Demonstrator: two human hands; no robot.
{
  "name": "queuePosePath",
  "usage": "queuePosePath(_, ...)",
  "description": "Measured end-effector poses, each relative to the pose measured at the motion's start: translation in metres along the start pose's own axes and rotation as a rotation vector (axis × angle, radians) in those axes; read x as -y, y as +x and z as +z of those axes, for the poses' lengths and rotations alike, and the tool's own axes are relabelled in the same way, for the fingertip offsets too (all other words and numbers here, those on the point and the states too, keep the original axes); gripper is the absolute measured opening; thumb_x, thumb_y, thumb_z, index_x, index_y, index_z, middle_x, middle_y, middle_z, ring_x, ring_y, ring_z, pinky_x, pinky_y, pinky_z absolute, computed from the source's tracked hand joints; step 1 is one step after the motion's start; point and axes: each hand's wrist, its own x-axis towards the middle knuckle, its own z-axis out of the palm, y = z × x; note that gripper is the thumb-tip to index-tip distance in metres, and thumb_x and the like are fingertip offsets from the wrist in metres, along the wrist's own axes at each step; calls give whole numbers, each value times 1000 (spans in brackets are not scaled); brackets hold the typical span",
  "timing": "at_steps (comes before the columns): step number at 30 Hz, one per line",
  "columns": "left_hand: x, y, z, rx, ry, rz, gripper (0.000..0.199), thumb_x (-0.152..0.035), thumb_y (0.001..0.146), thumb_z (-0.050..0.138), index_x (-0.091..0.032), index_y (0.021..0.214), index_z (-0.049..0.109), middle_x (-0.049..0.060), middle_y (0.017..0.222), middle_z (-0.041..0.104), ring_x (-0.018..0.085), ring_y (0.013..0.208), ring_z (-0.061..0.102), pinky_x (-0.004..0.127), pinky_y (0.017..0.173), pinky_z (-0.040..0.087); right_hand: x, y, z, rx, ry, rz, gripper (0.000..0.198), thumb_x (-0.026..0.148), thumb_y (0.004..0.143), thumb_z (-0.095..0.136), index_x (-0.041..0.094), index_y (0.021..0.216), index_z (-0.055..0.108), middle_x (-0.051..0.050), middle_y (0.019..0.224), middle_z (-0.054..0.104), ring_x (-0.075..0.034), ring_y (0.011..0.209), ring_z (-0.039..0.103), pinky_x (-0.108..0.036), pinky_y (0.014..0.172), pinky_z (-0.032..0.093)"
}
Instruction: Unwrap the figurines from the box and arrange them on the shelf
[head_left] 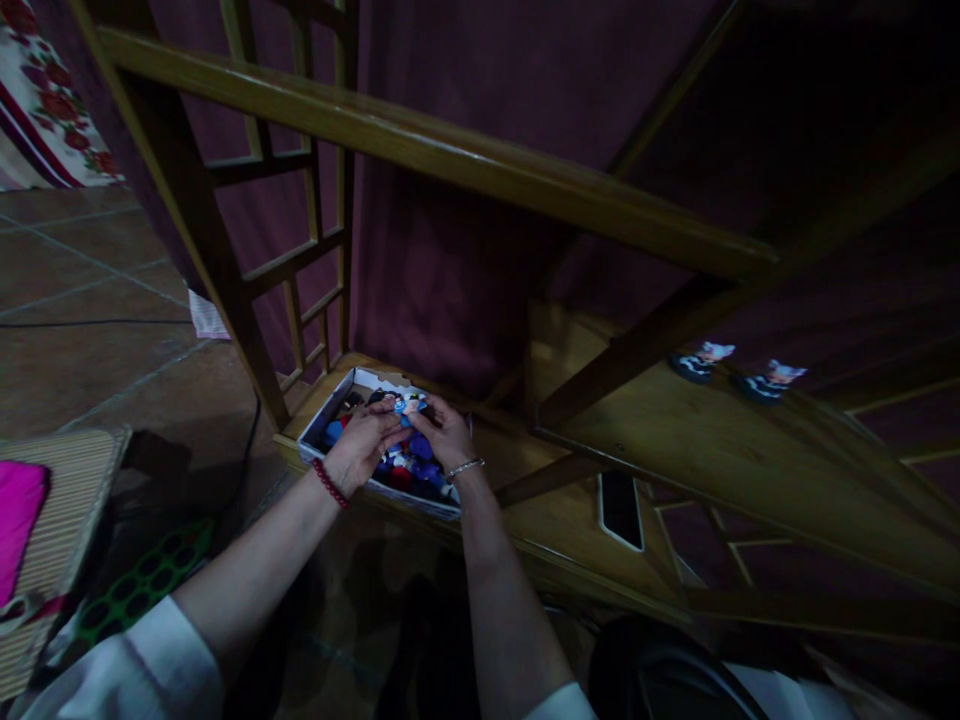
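Observation:
Both hands meet over a shallow white cardboard box (364, 377) on the low wooden shelf. Between their fingers is a small blue-and-white figurine (409, 404). My left hand (365, 440), with a red bead bracelet at the wrist, closes on the figurine's left side. From the right, my right hand (444, 432) pinches it with thumb and fingers; a silver bracelet circles that wrist. Below the hands, several small blue, red, white and dark items (405, 468) fill the box, too dim to tell apart.
Two small figurines (772, 380) stand on a higher wooden shelf (675, 430) to the right. A white-edged phone (621, 510) lies on the low shelf. A wooden crossbar (435, 150) spans above the hands. A woven-topped seat (67, 530) with pink cloth is at left.

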Motion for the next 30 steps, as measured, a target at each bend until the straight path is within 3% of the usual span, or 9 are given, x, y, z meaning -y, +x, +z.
queuePosePath(8,-6,-7,5,-49,85,5,18,3,68,54,-12,78,56,3,72,63,9,59,59,27,69,52,-4,1,2,-8,25,0,26,30,65,65,20,89,60,0,89,68,-16,86,63,-33,85,48)
queuePosePath(15,-6,-7,3,-40,200,85,25,1,66,54,-12,87,61,3,78,62,8,63,57,21,60,49,-6,2,3,10,25,43,27,30,64,66,20,89,61,0,89,67,-15,84,62,-31,83,47)
queuePosePath(30,-3,-4,1,-48,199,94,17,-6,66,59,-13,81,64,4,85,62,9,69,57,22,62,48,-3,0,2,5,-13,-5,28,34,68,64,20,93,64,-2,96,66,-17,90,60,-31,85,45)
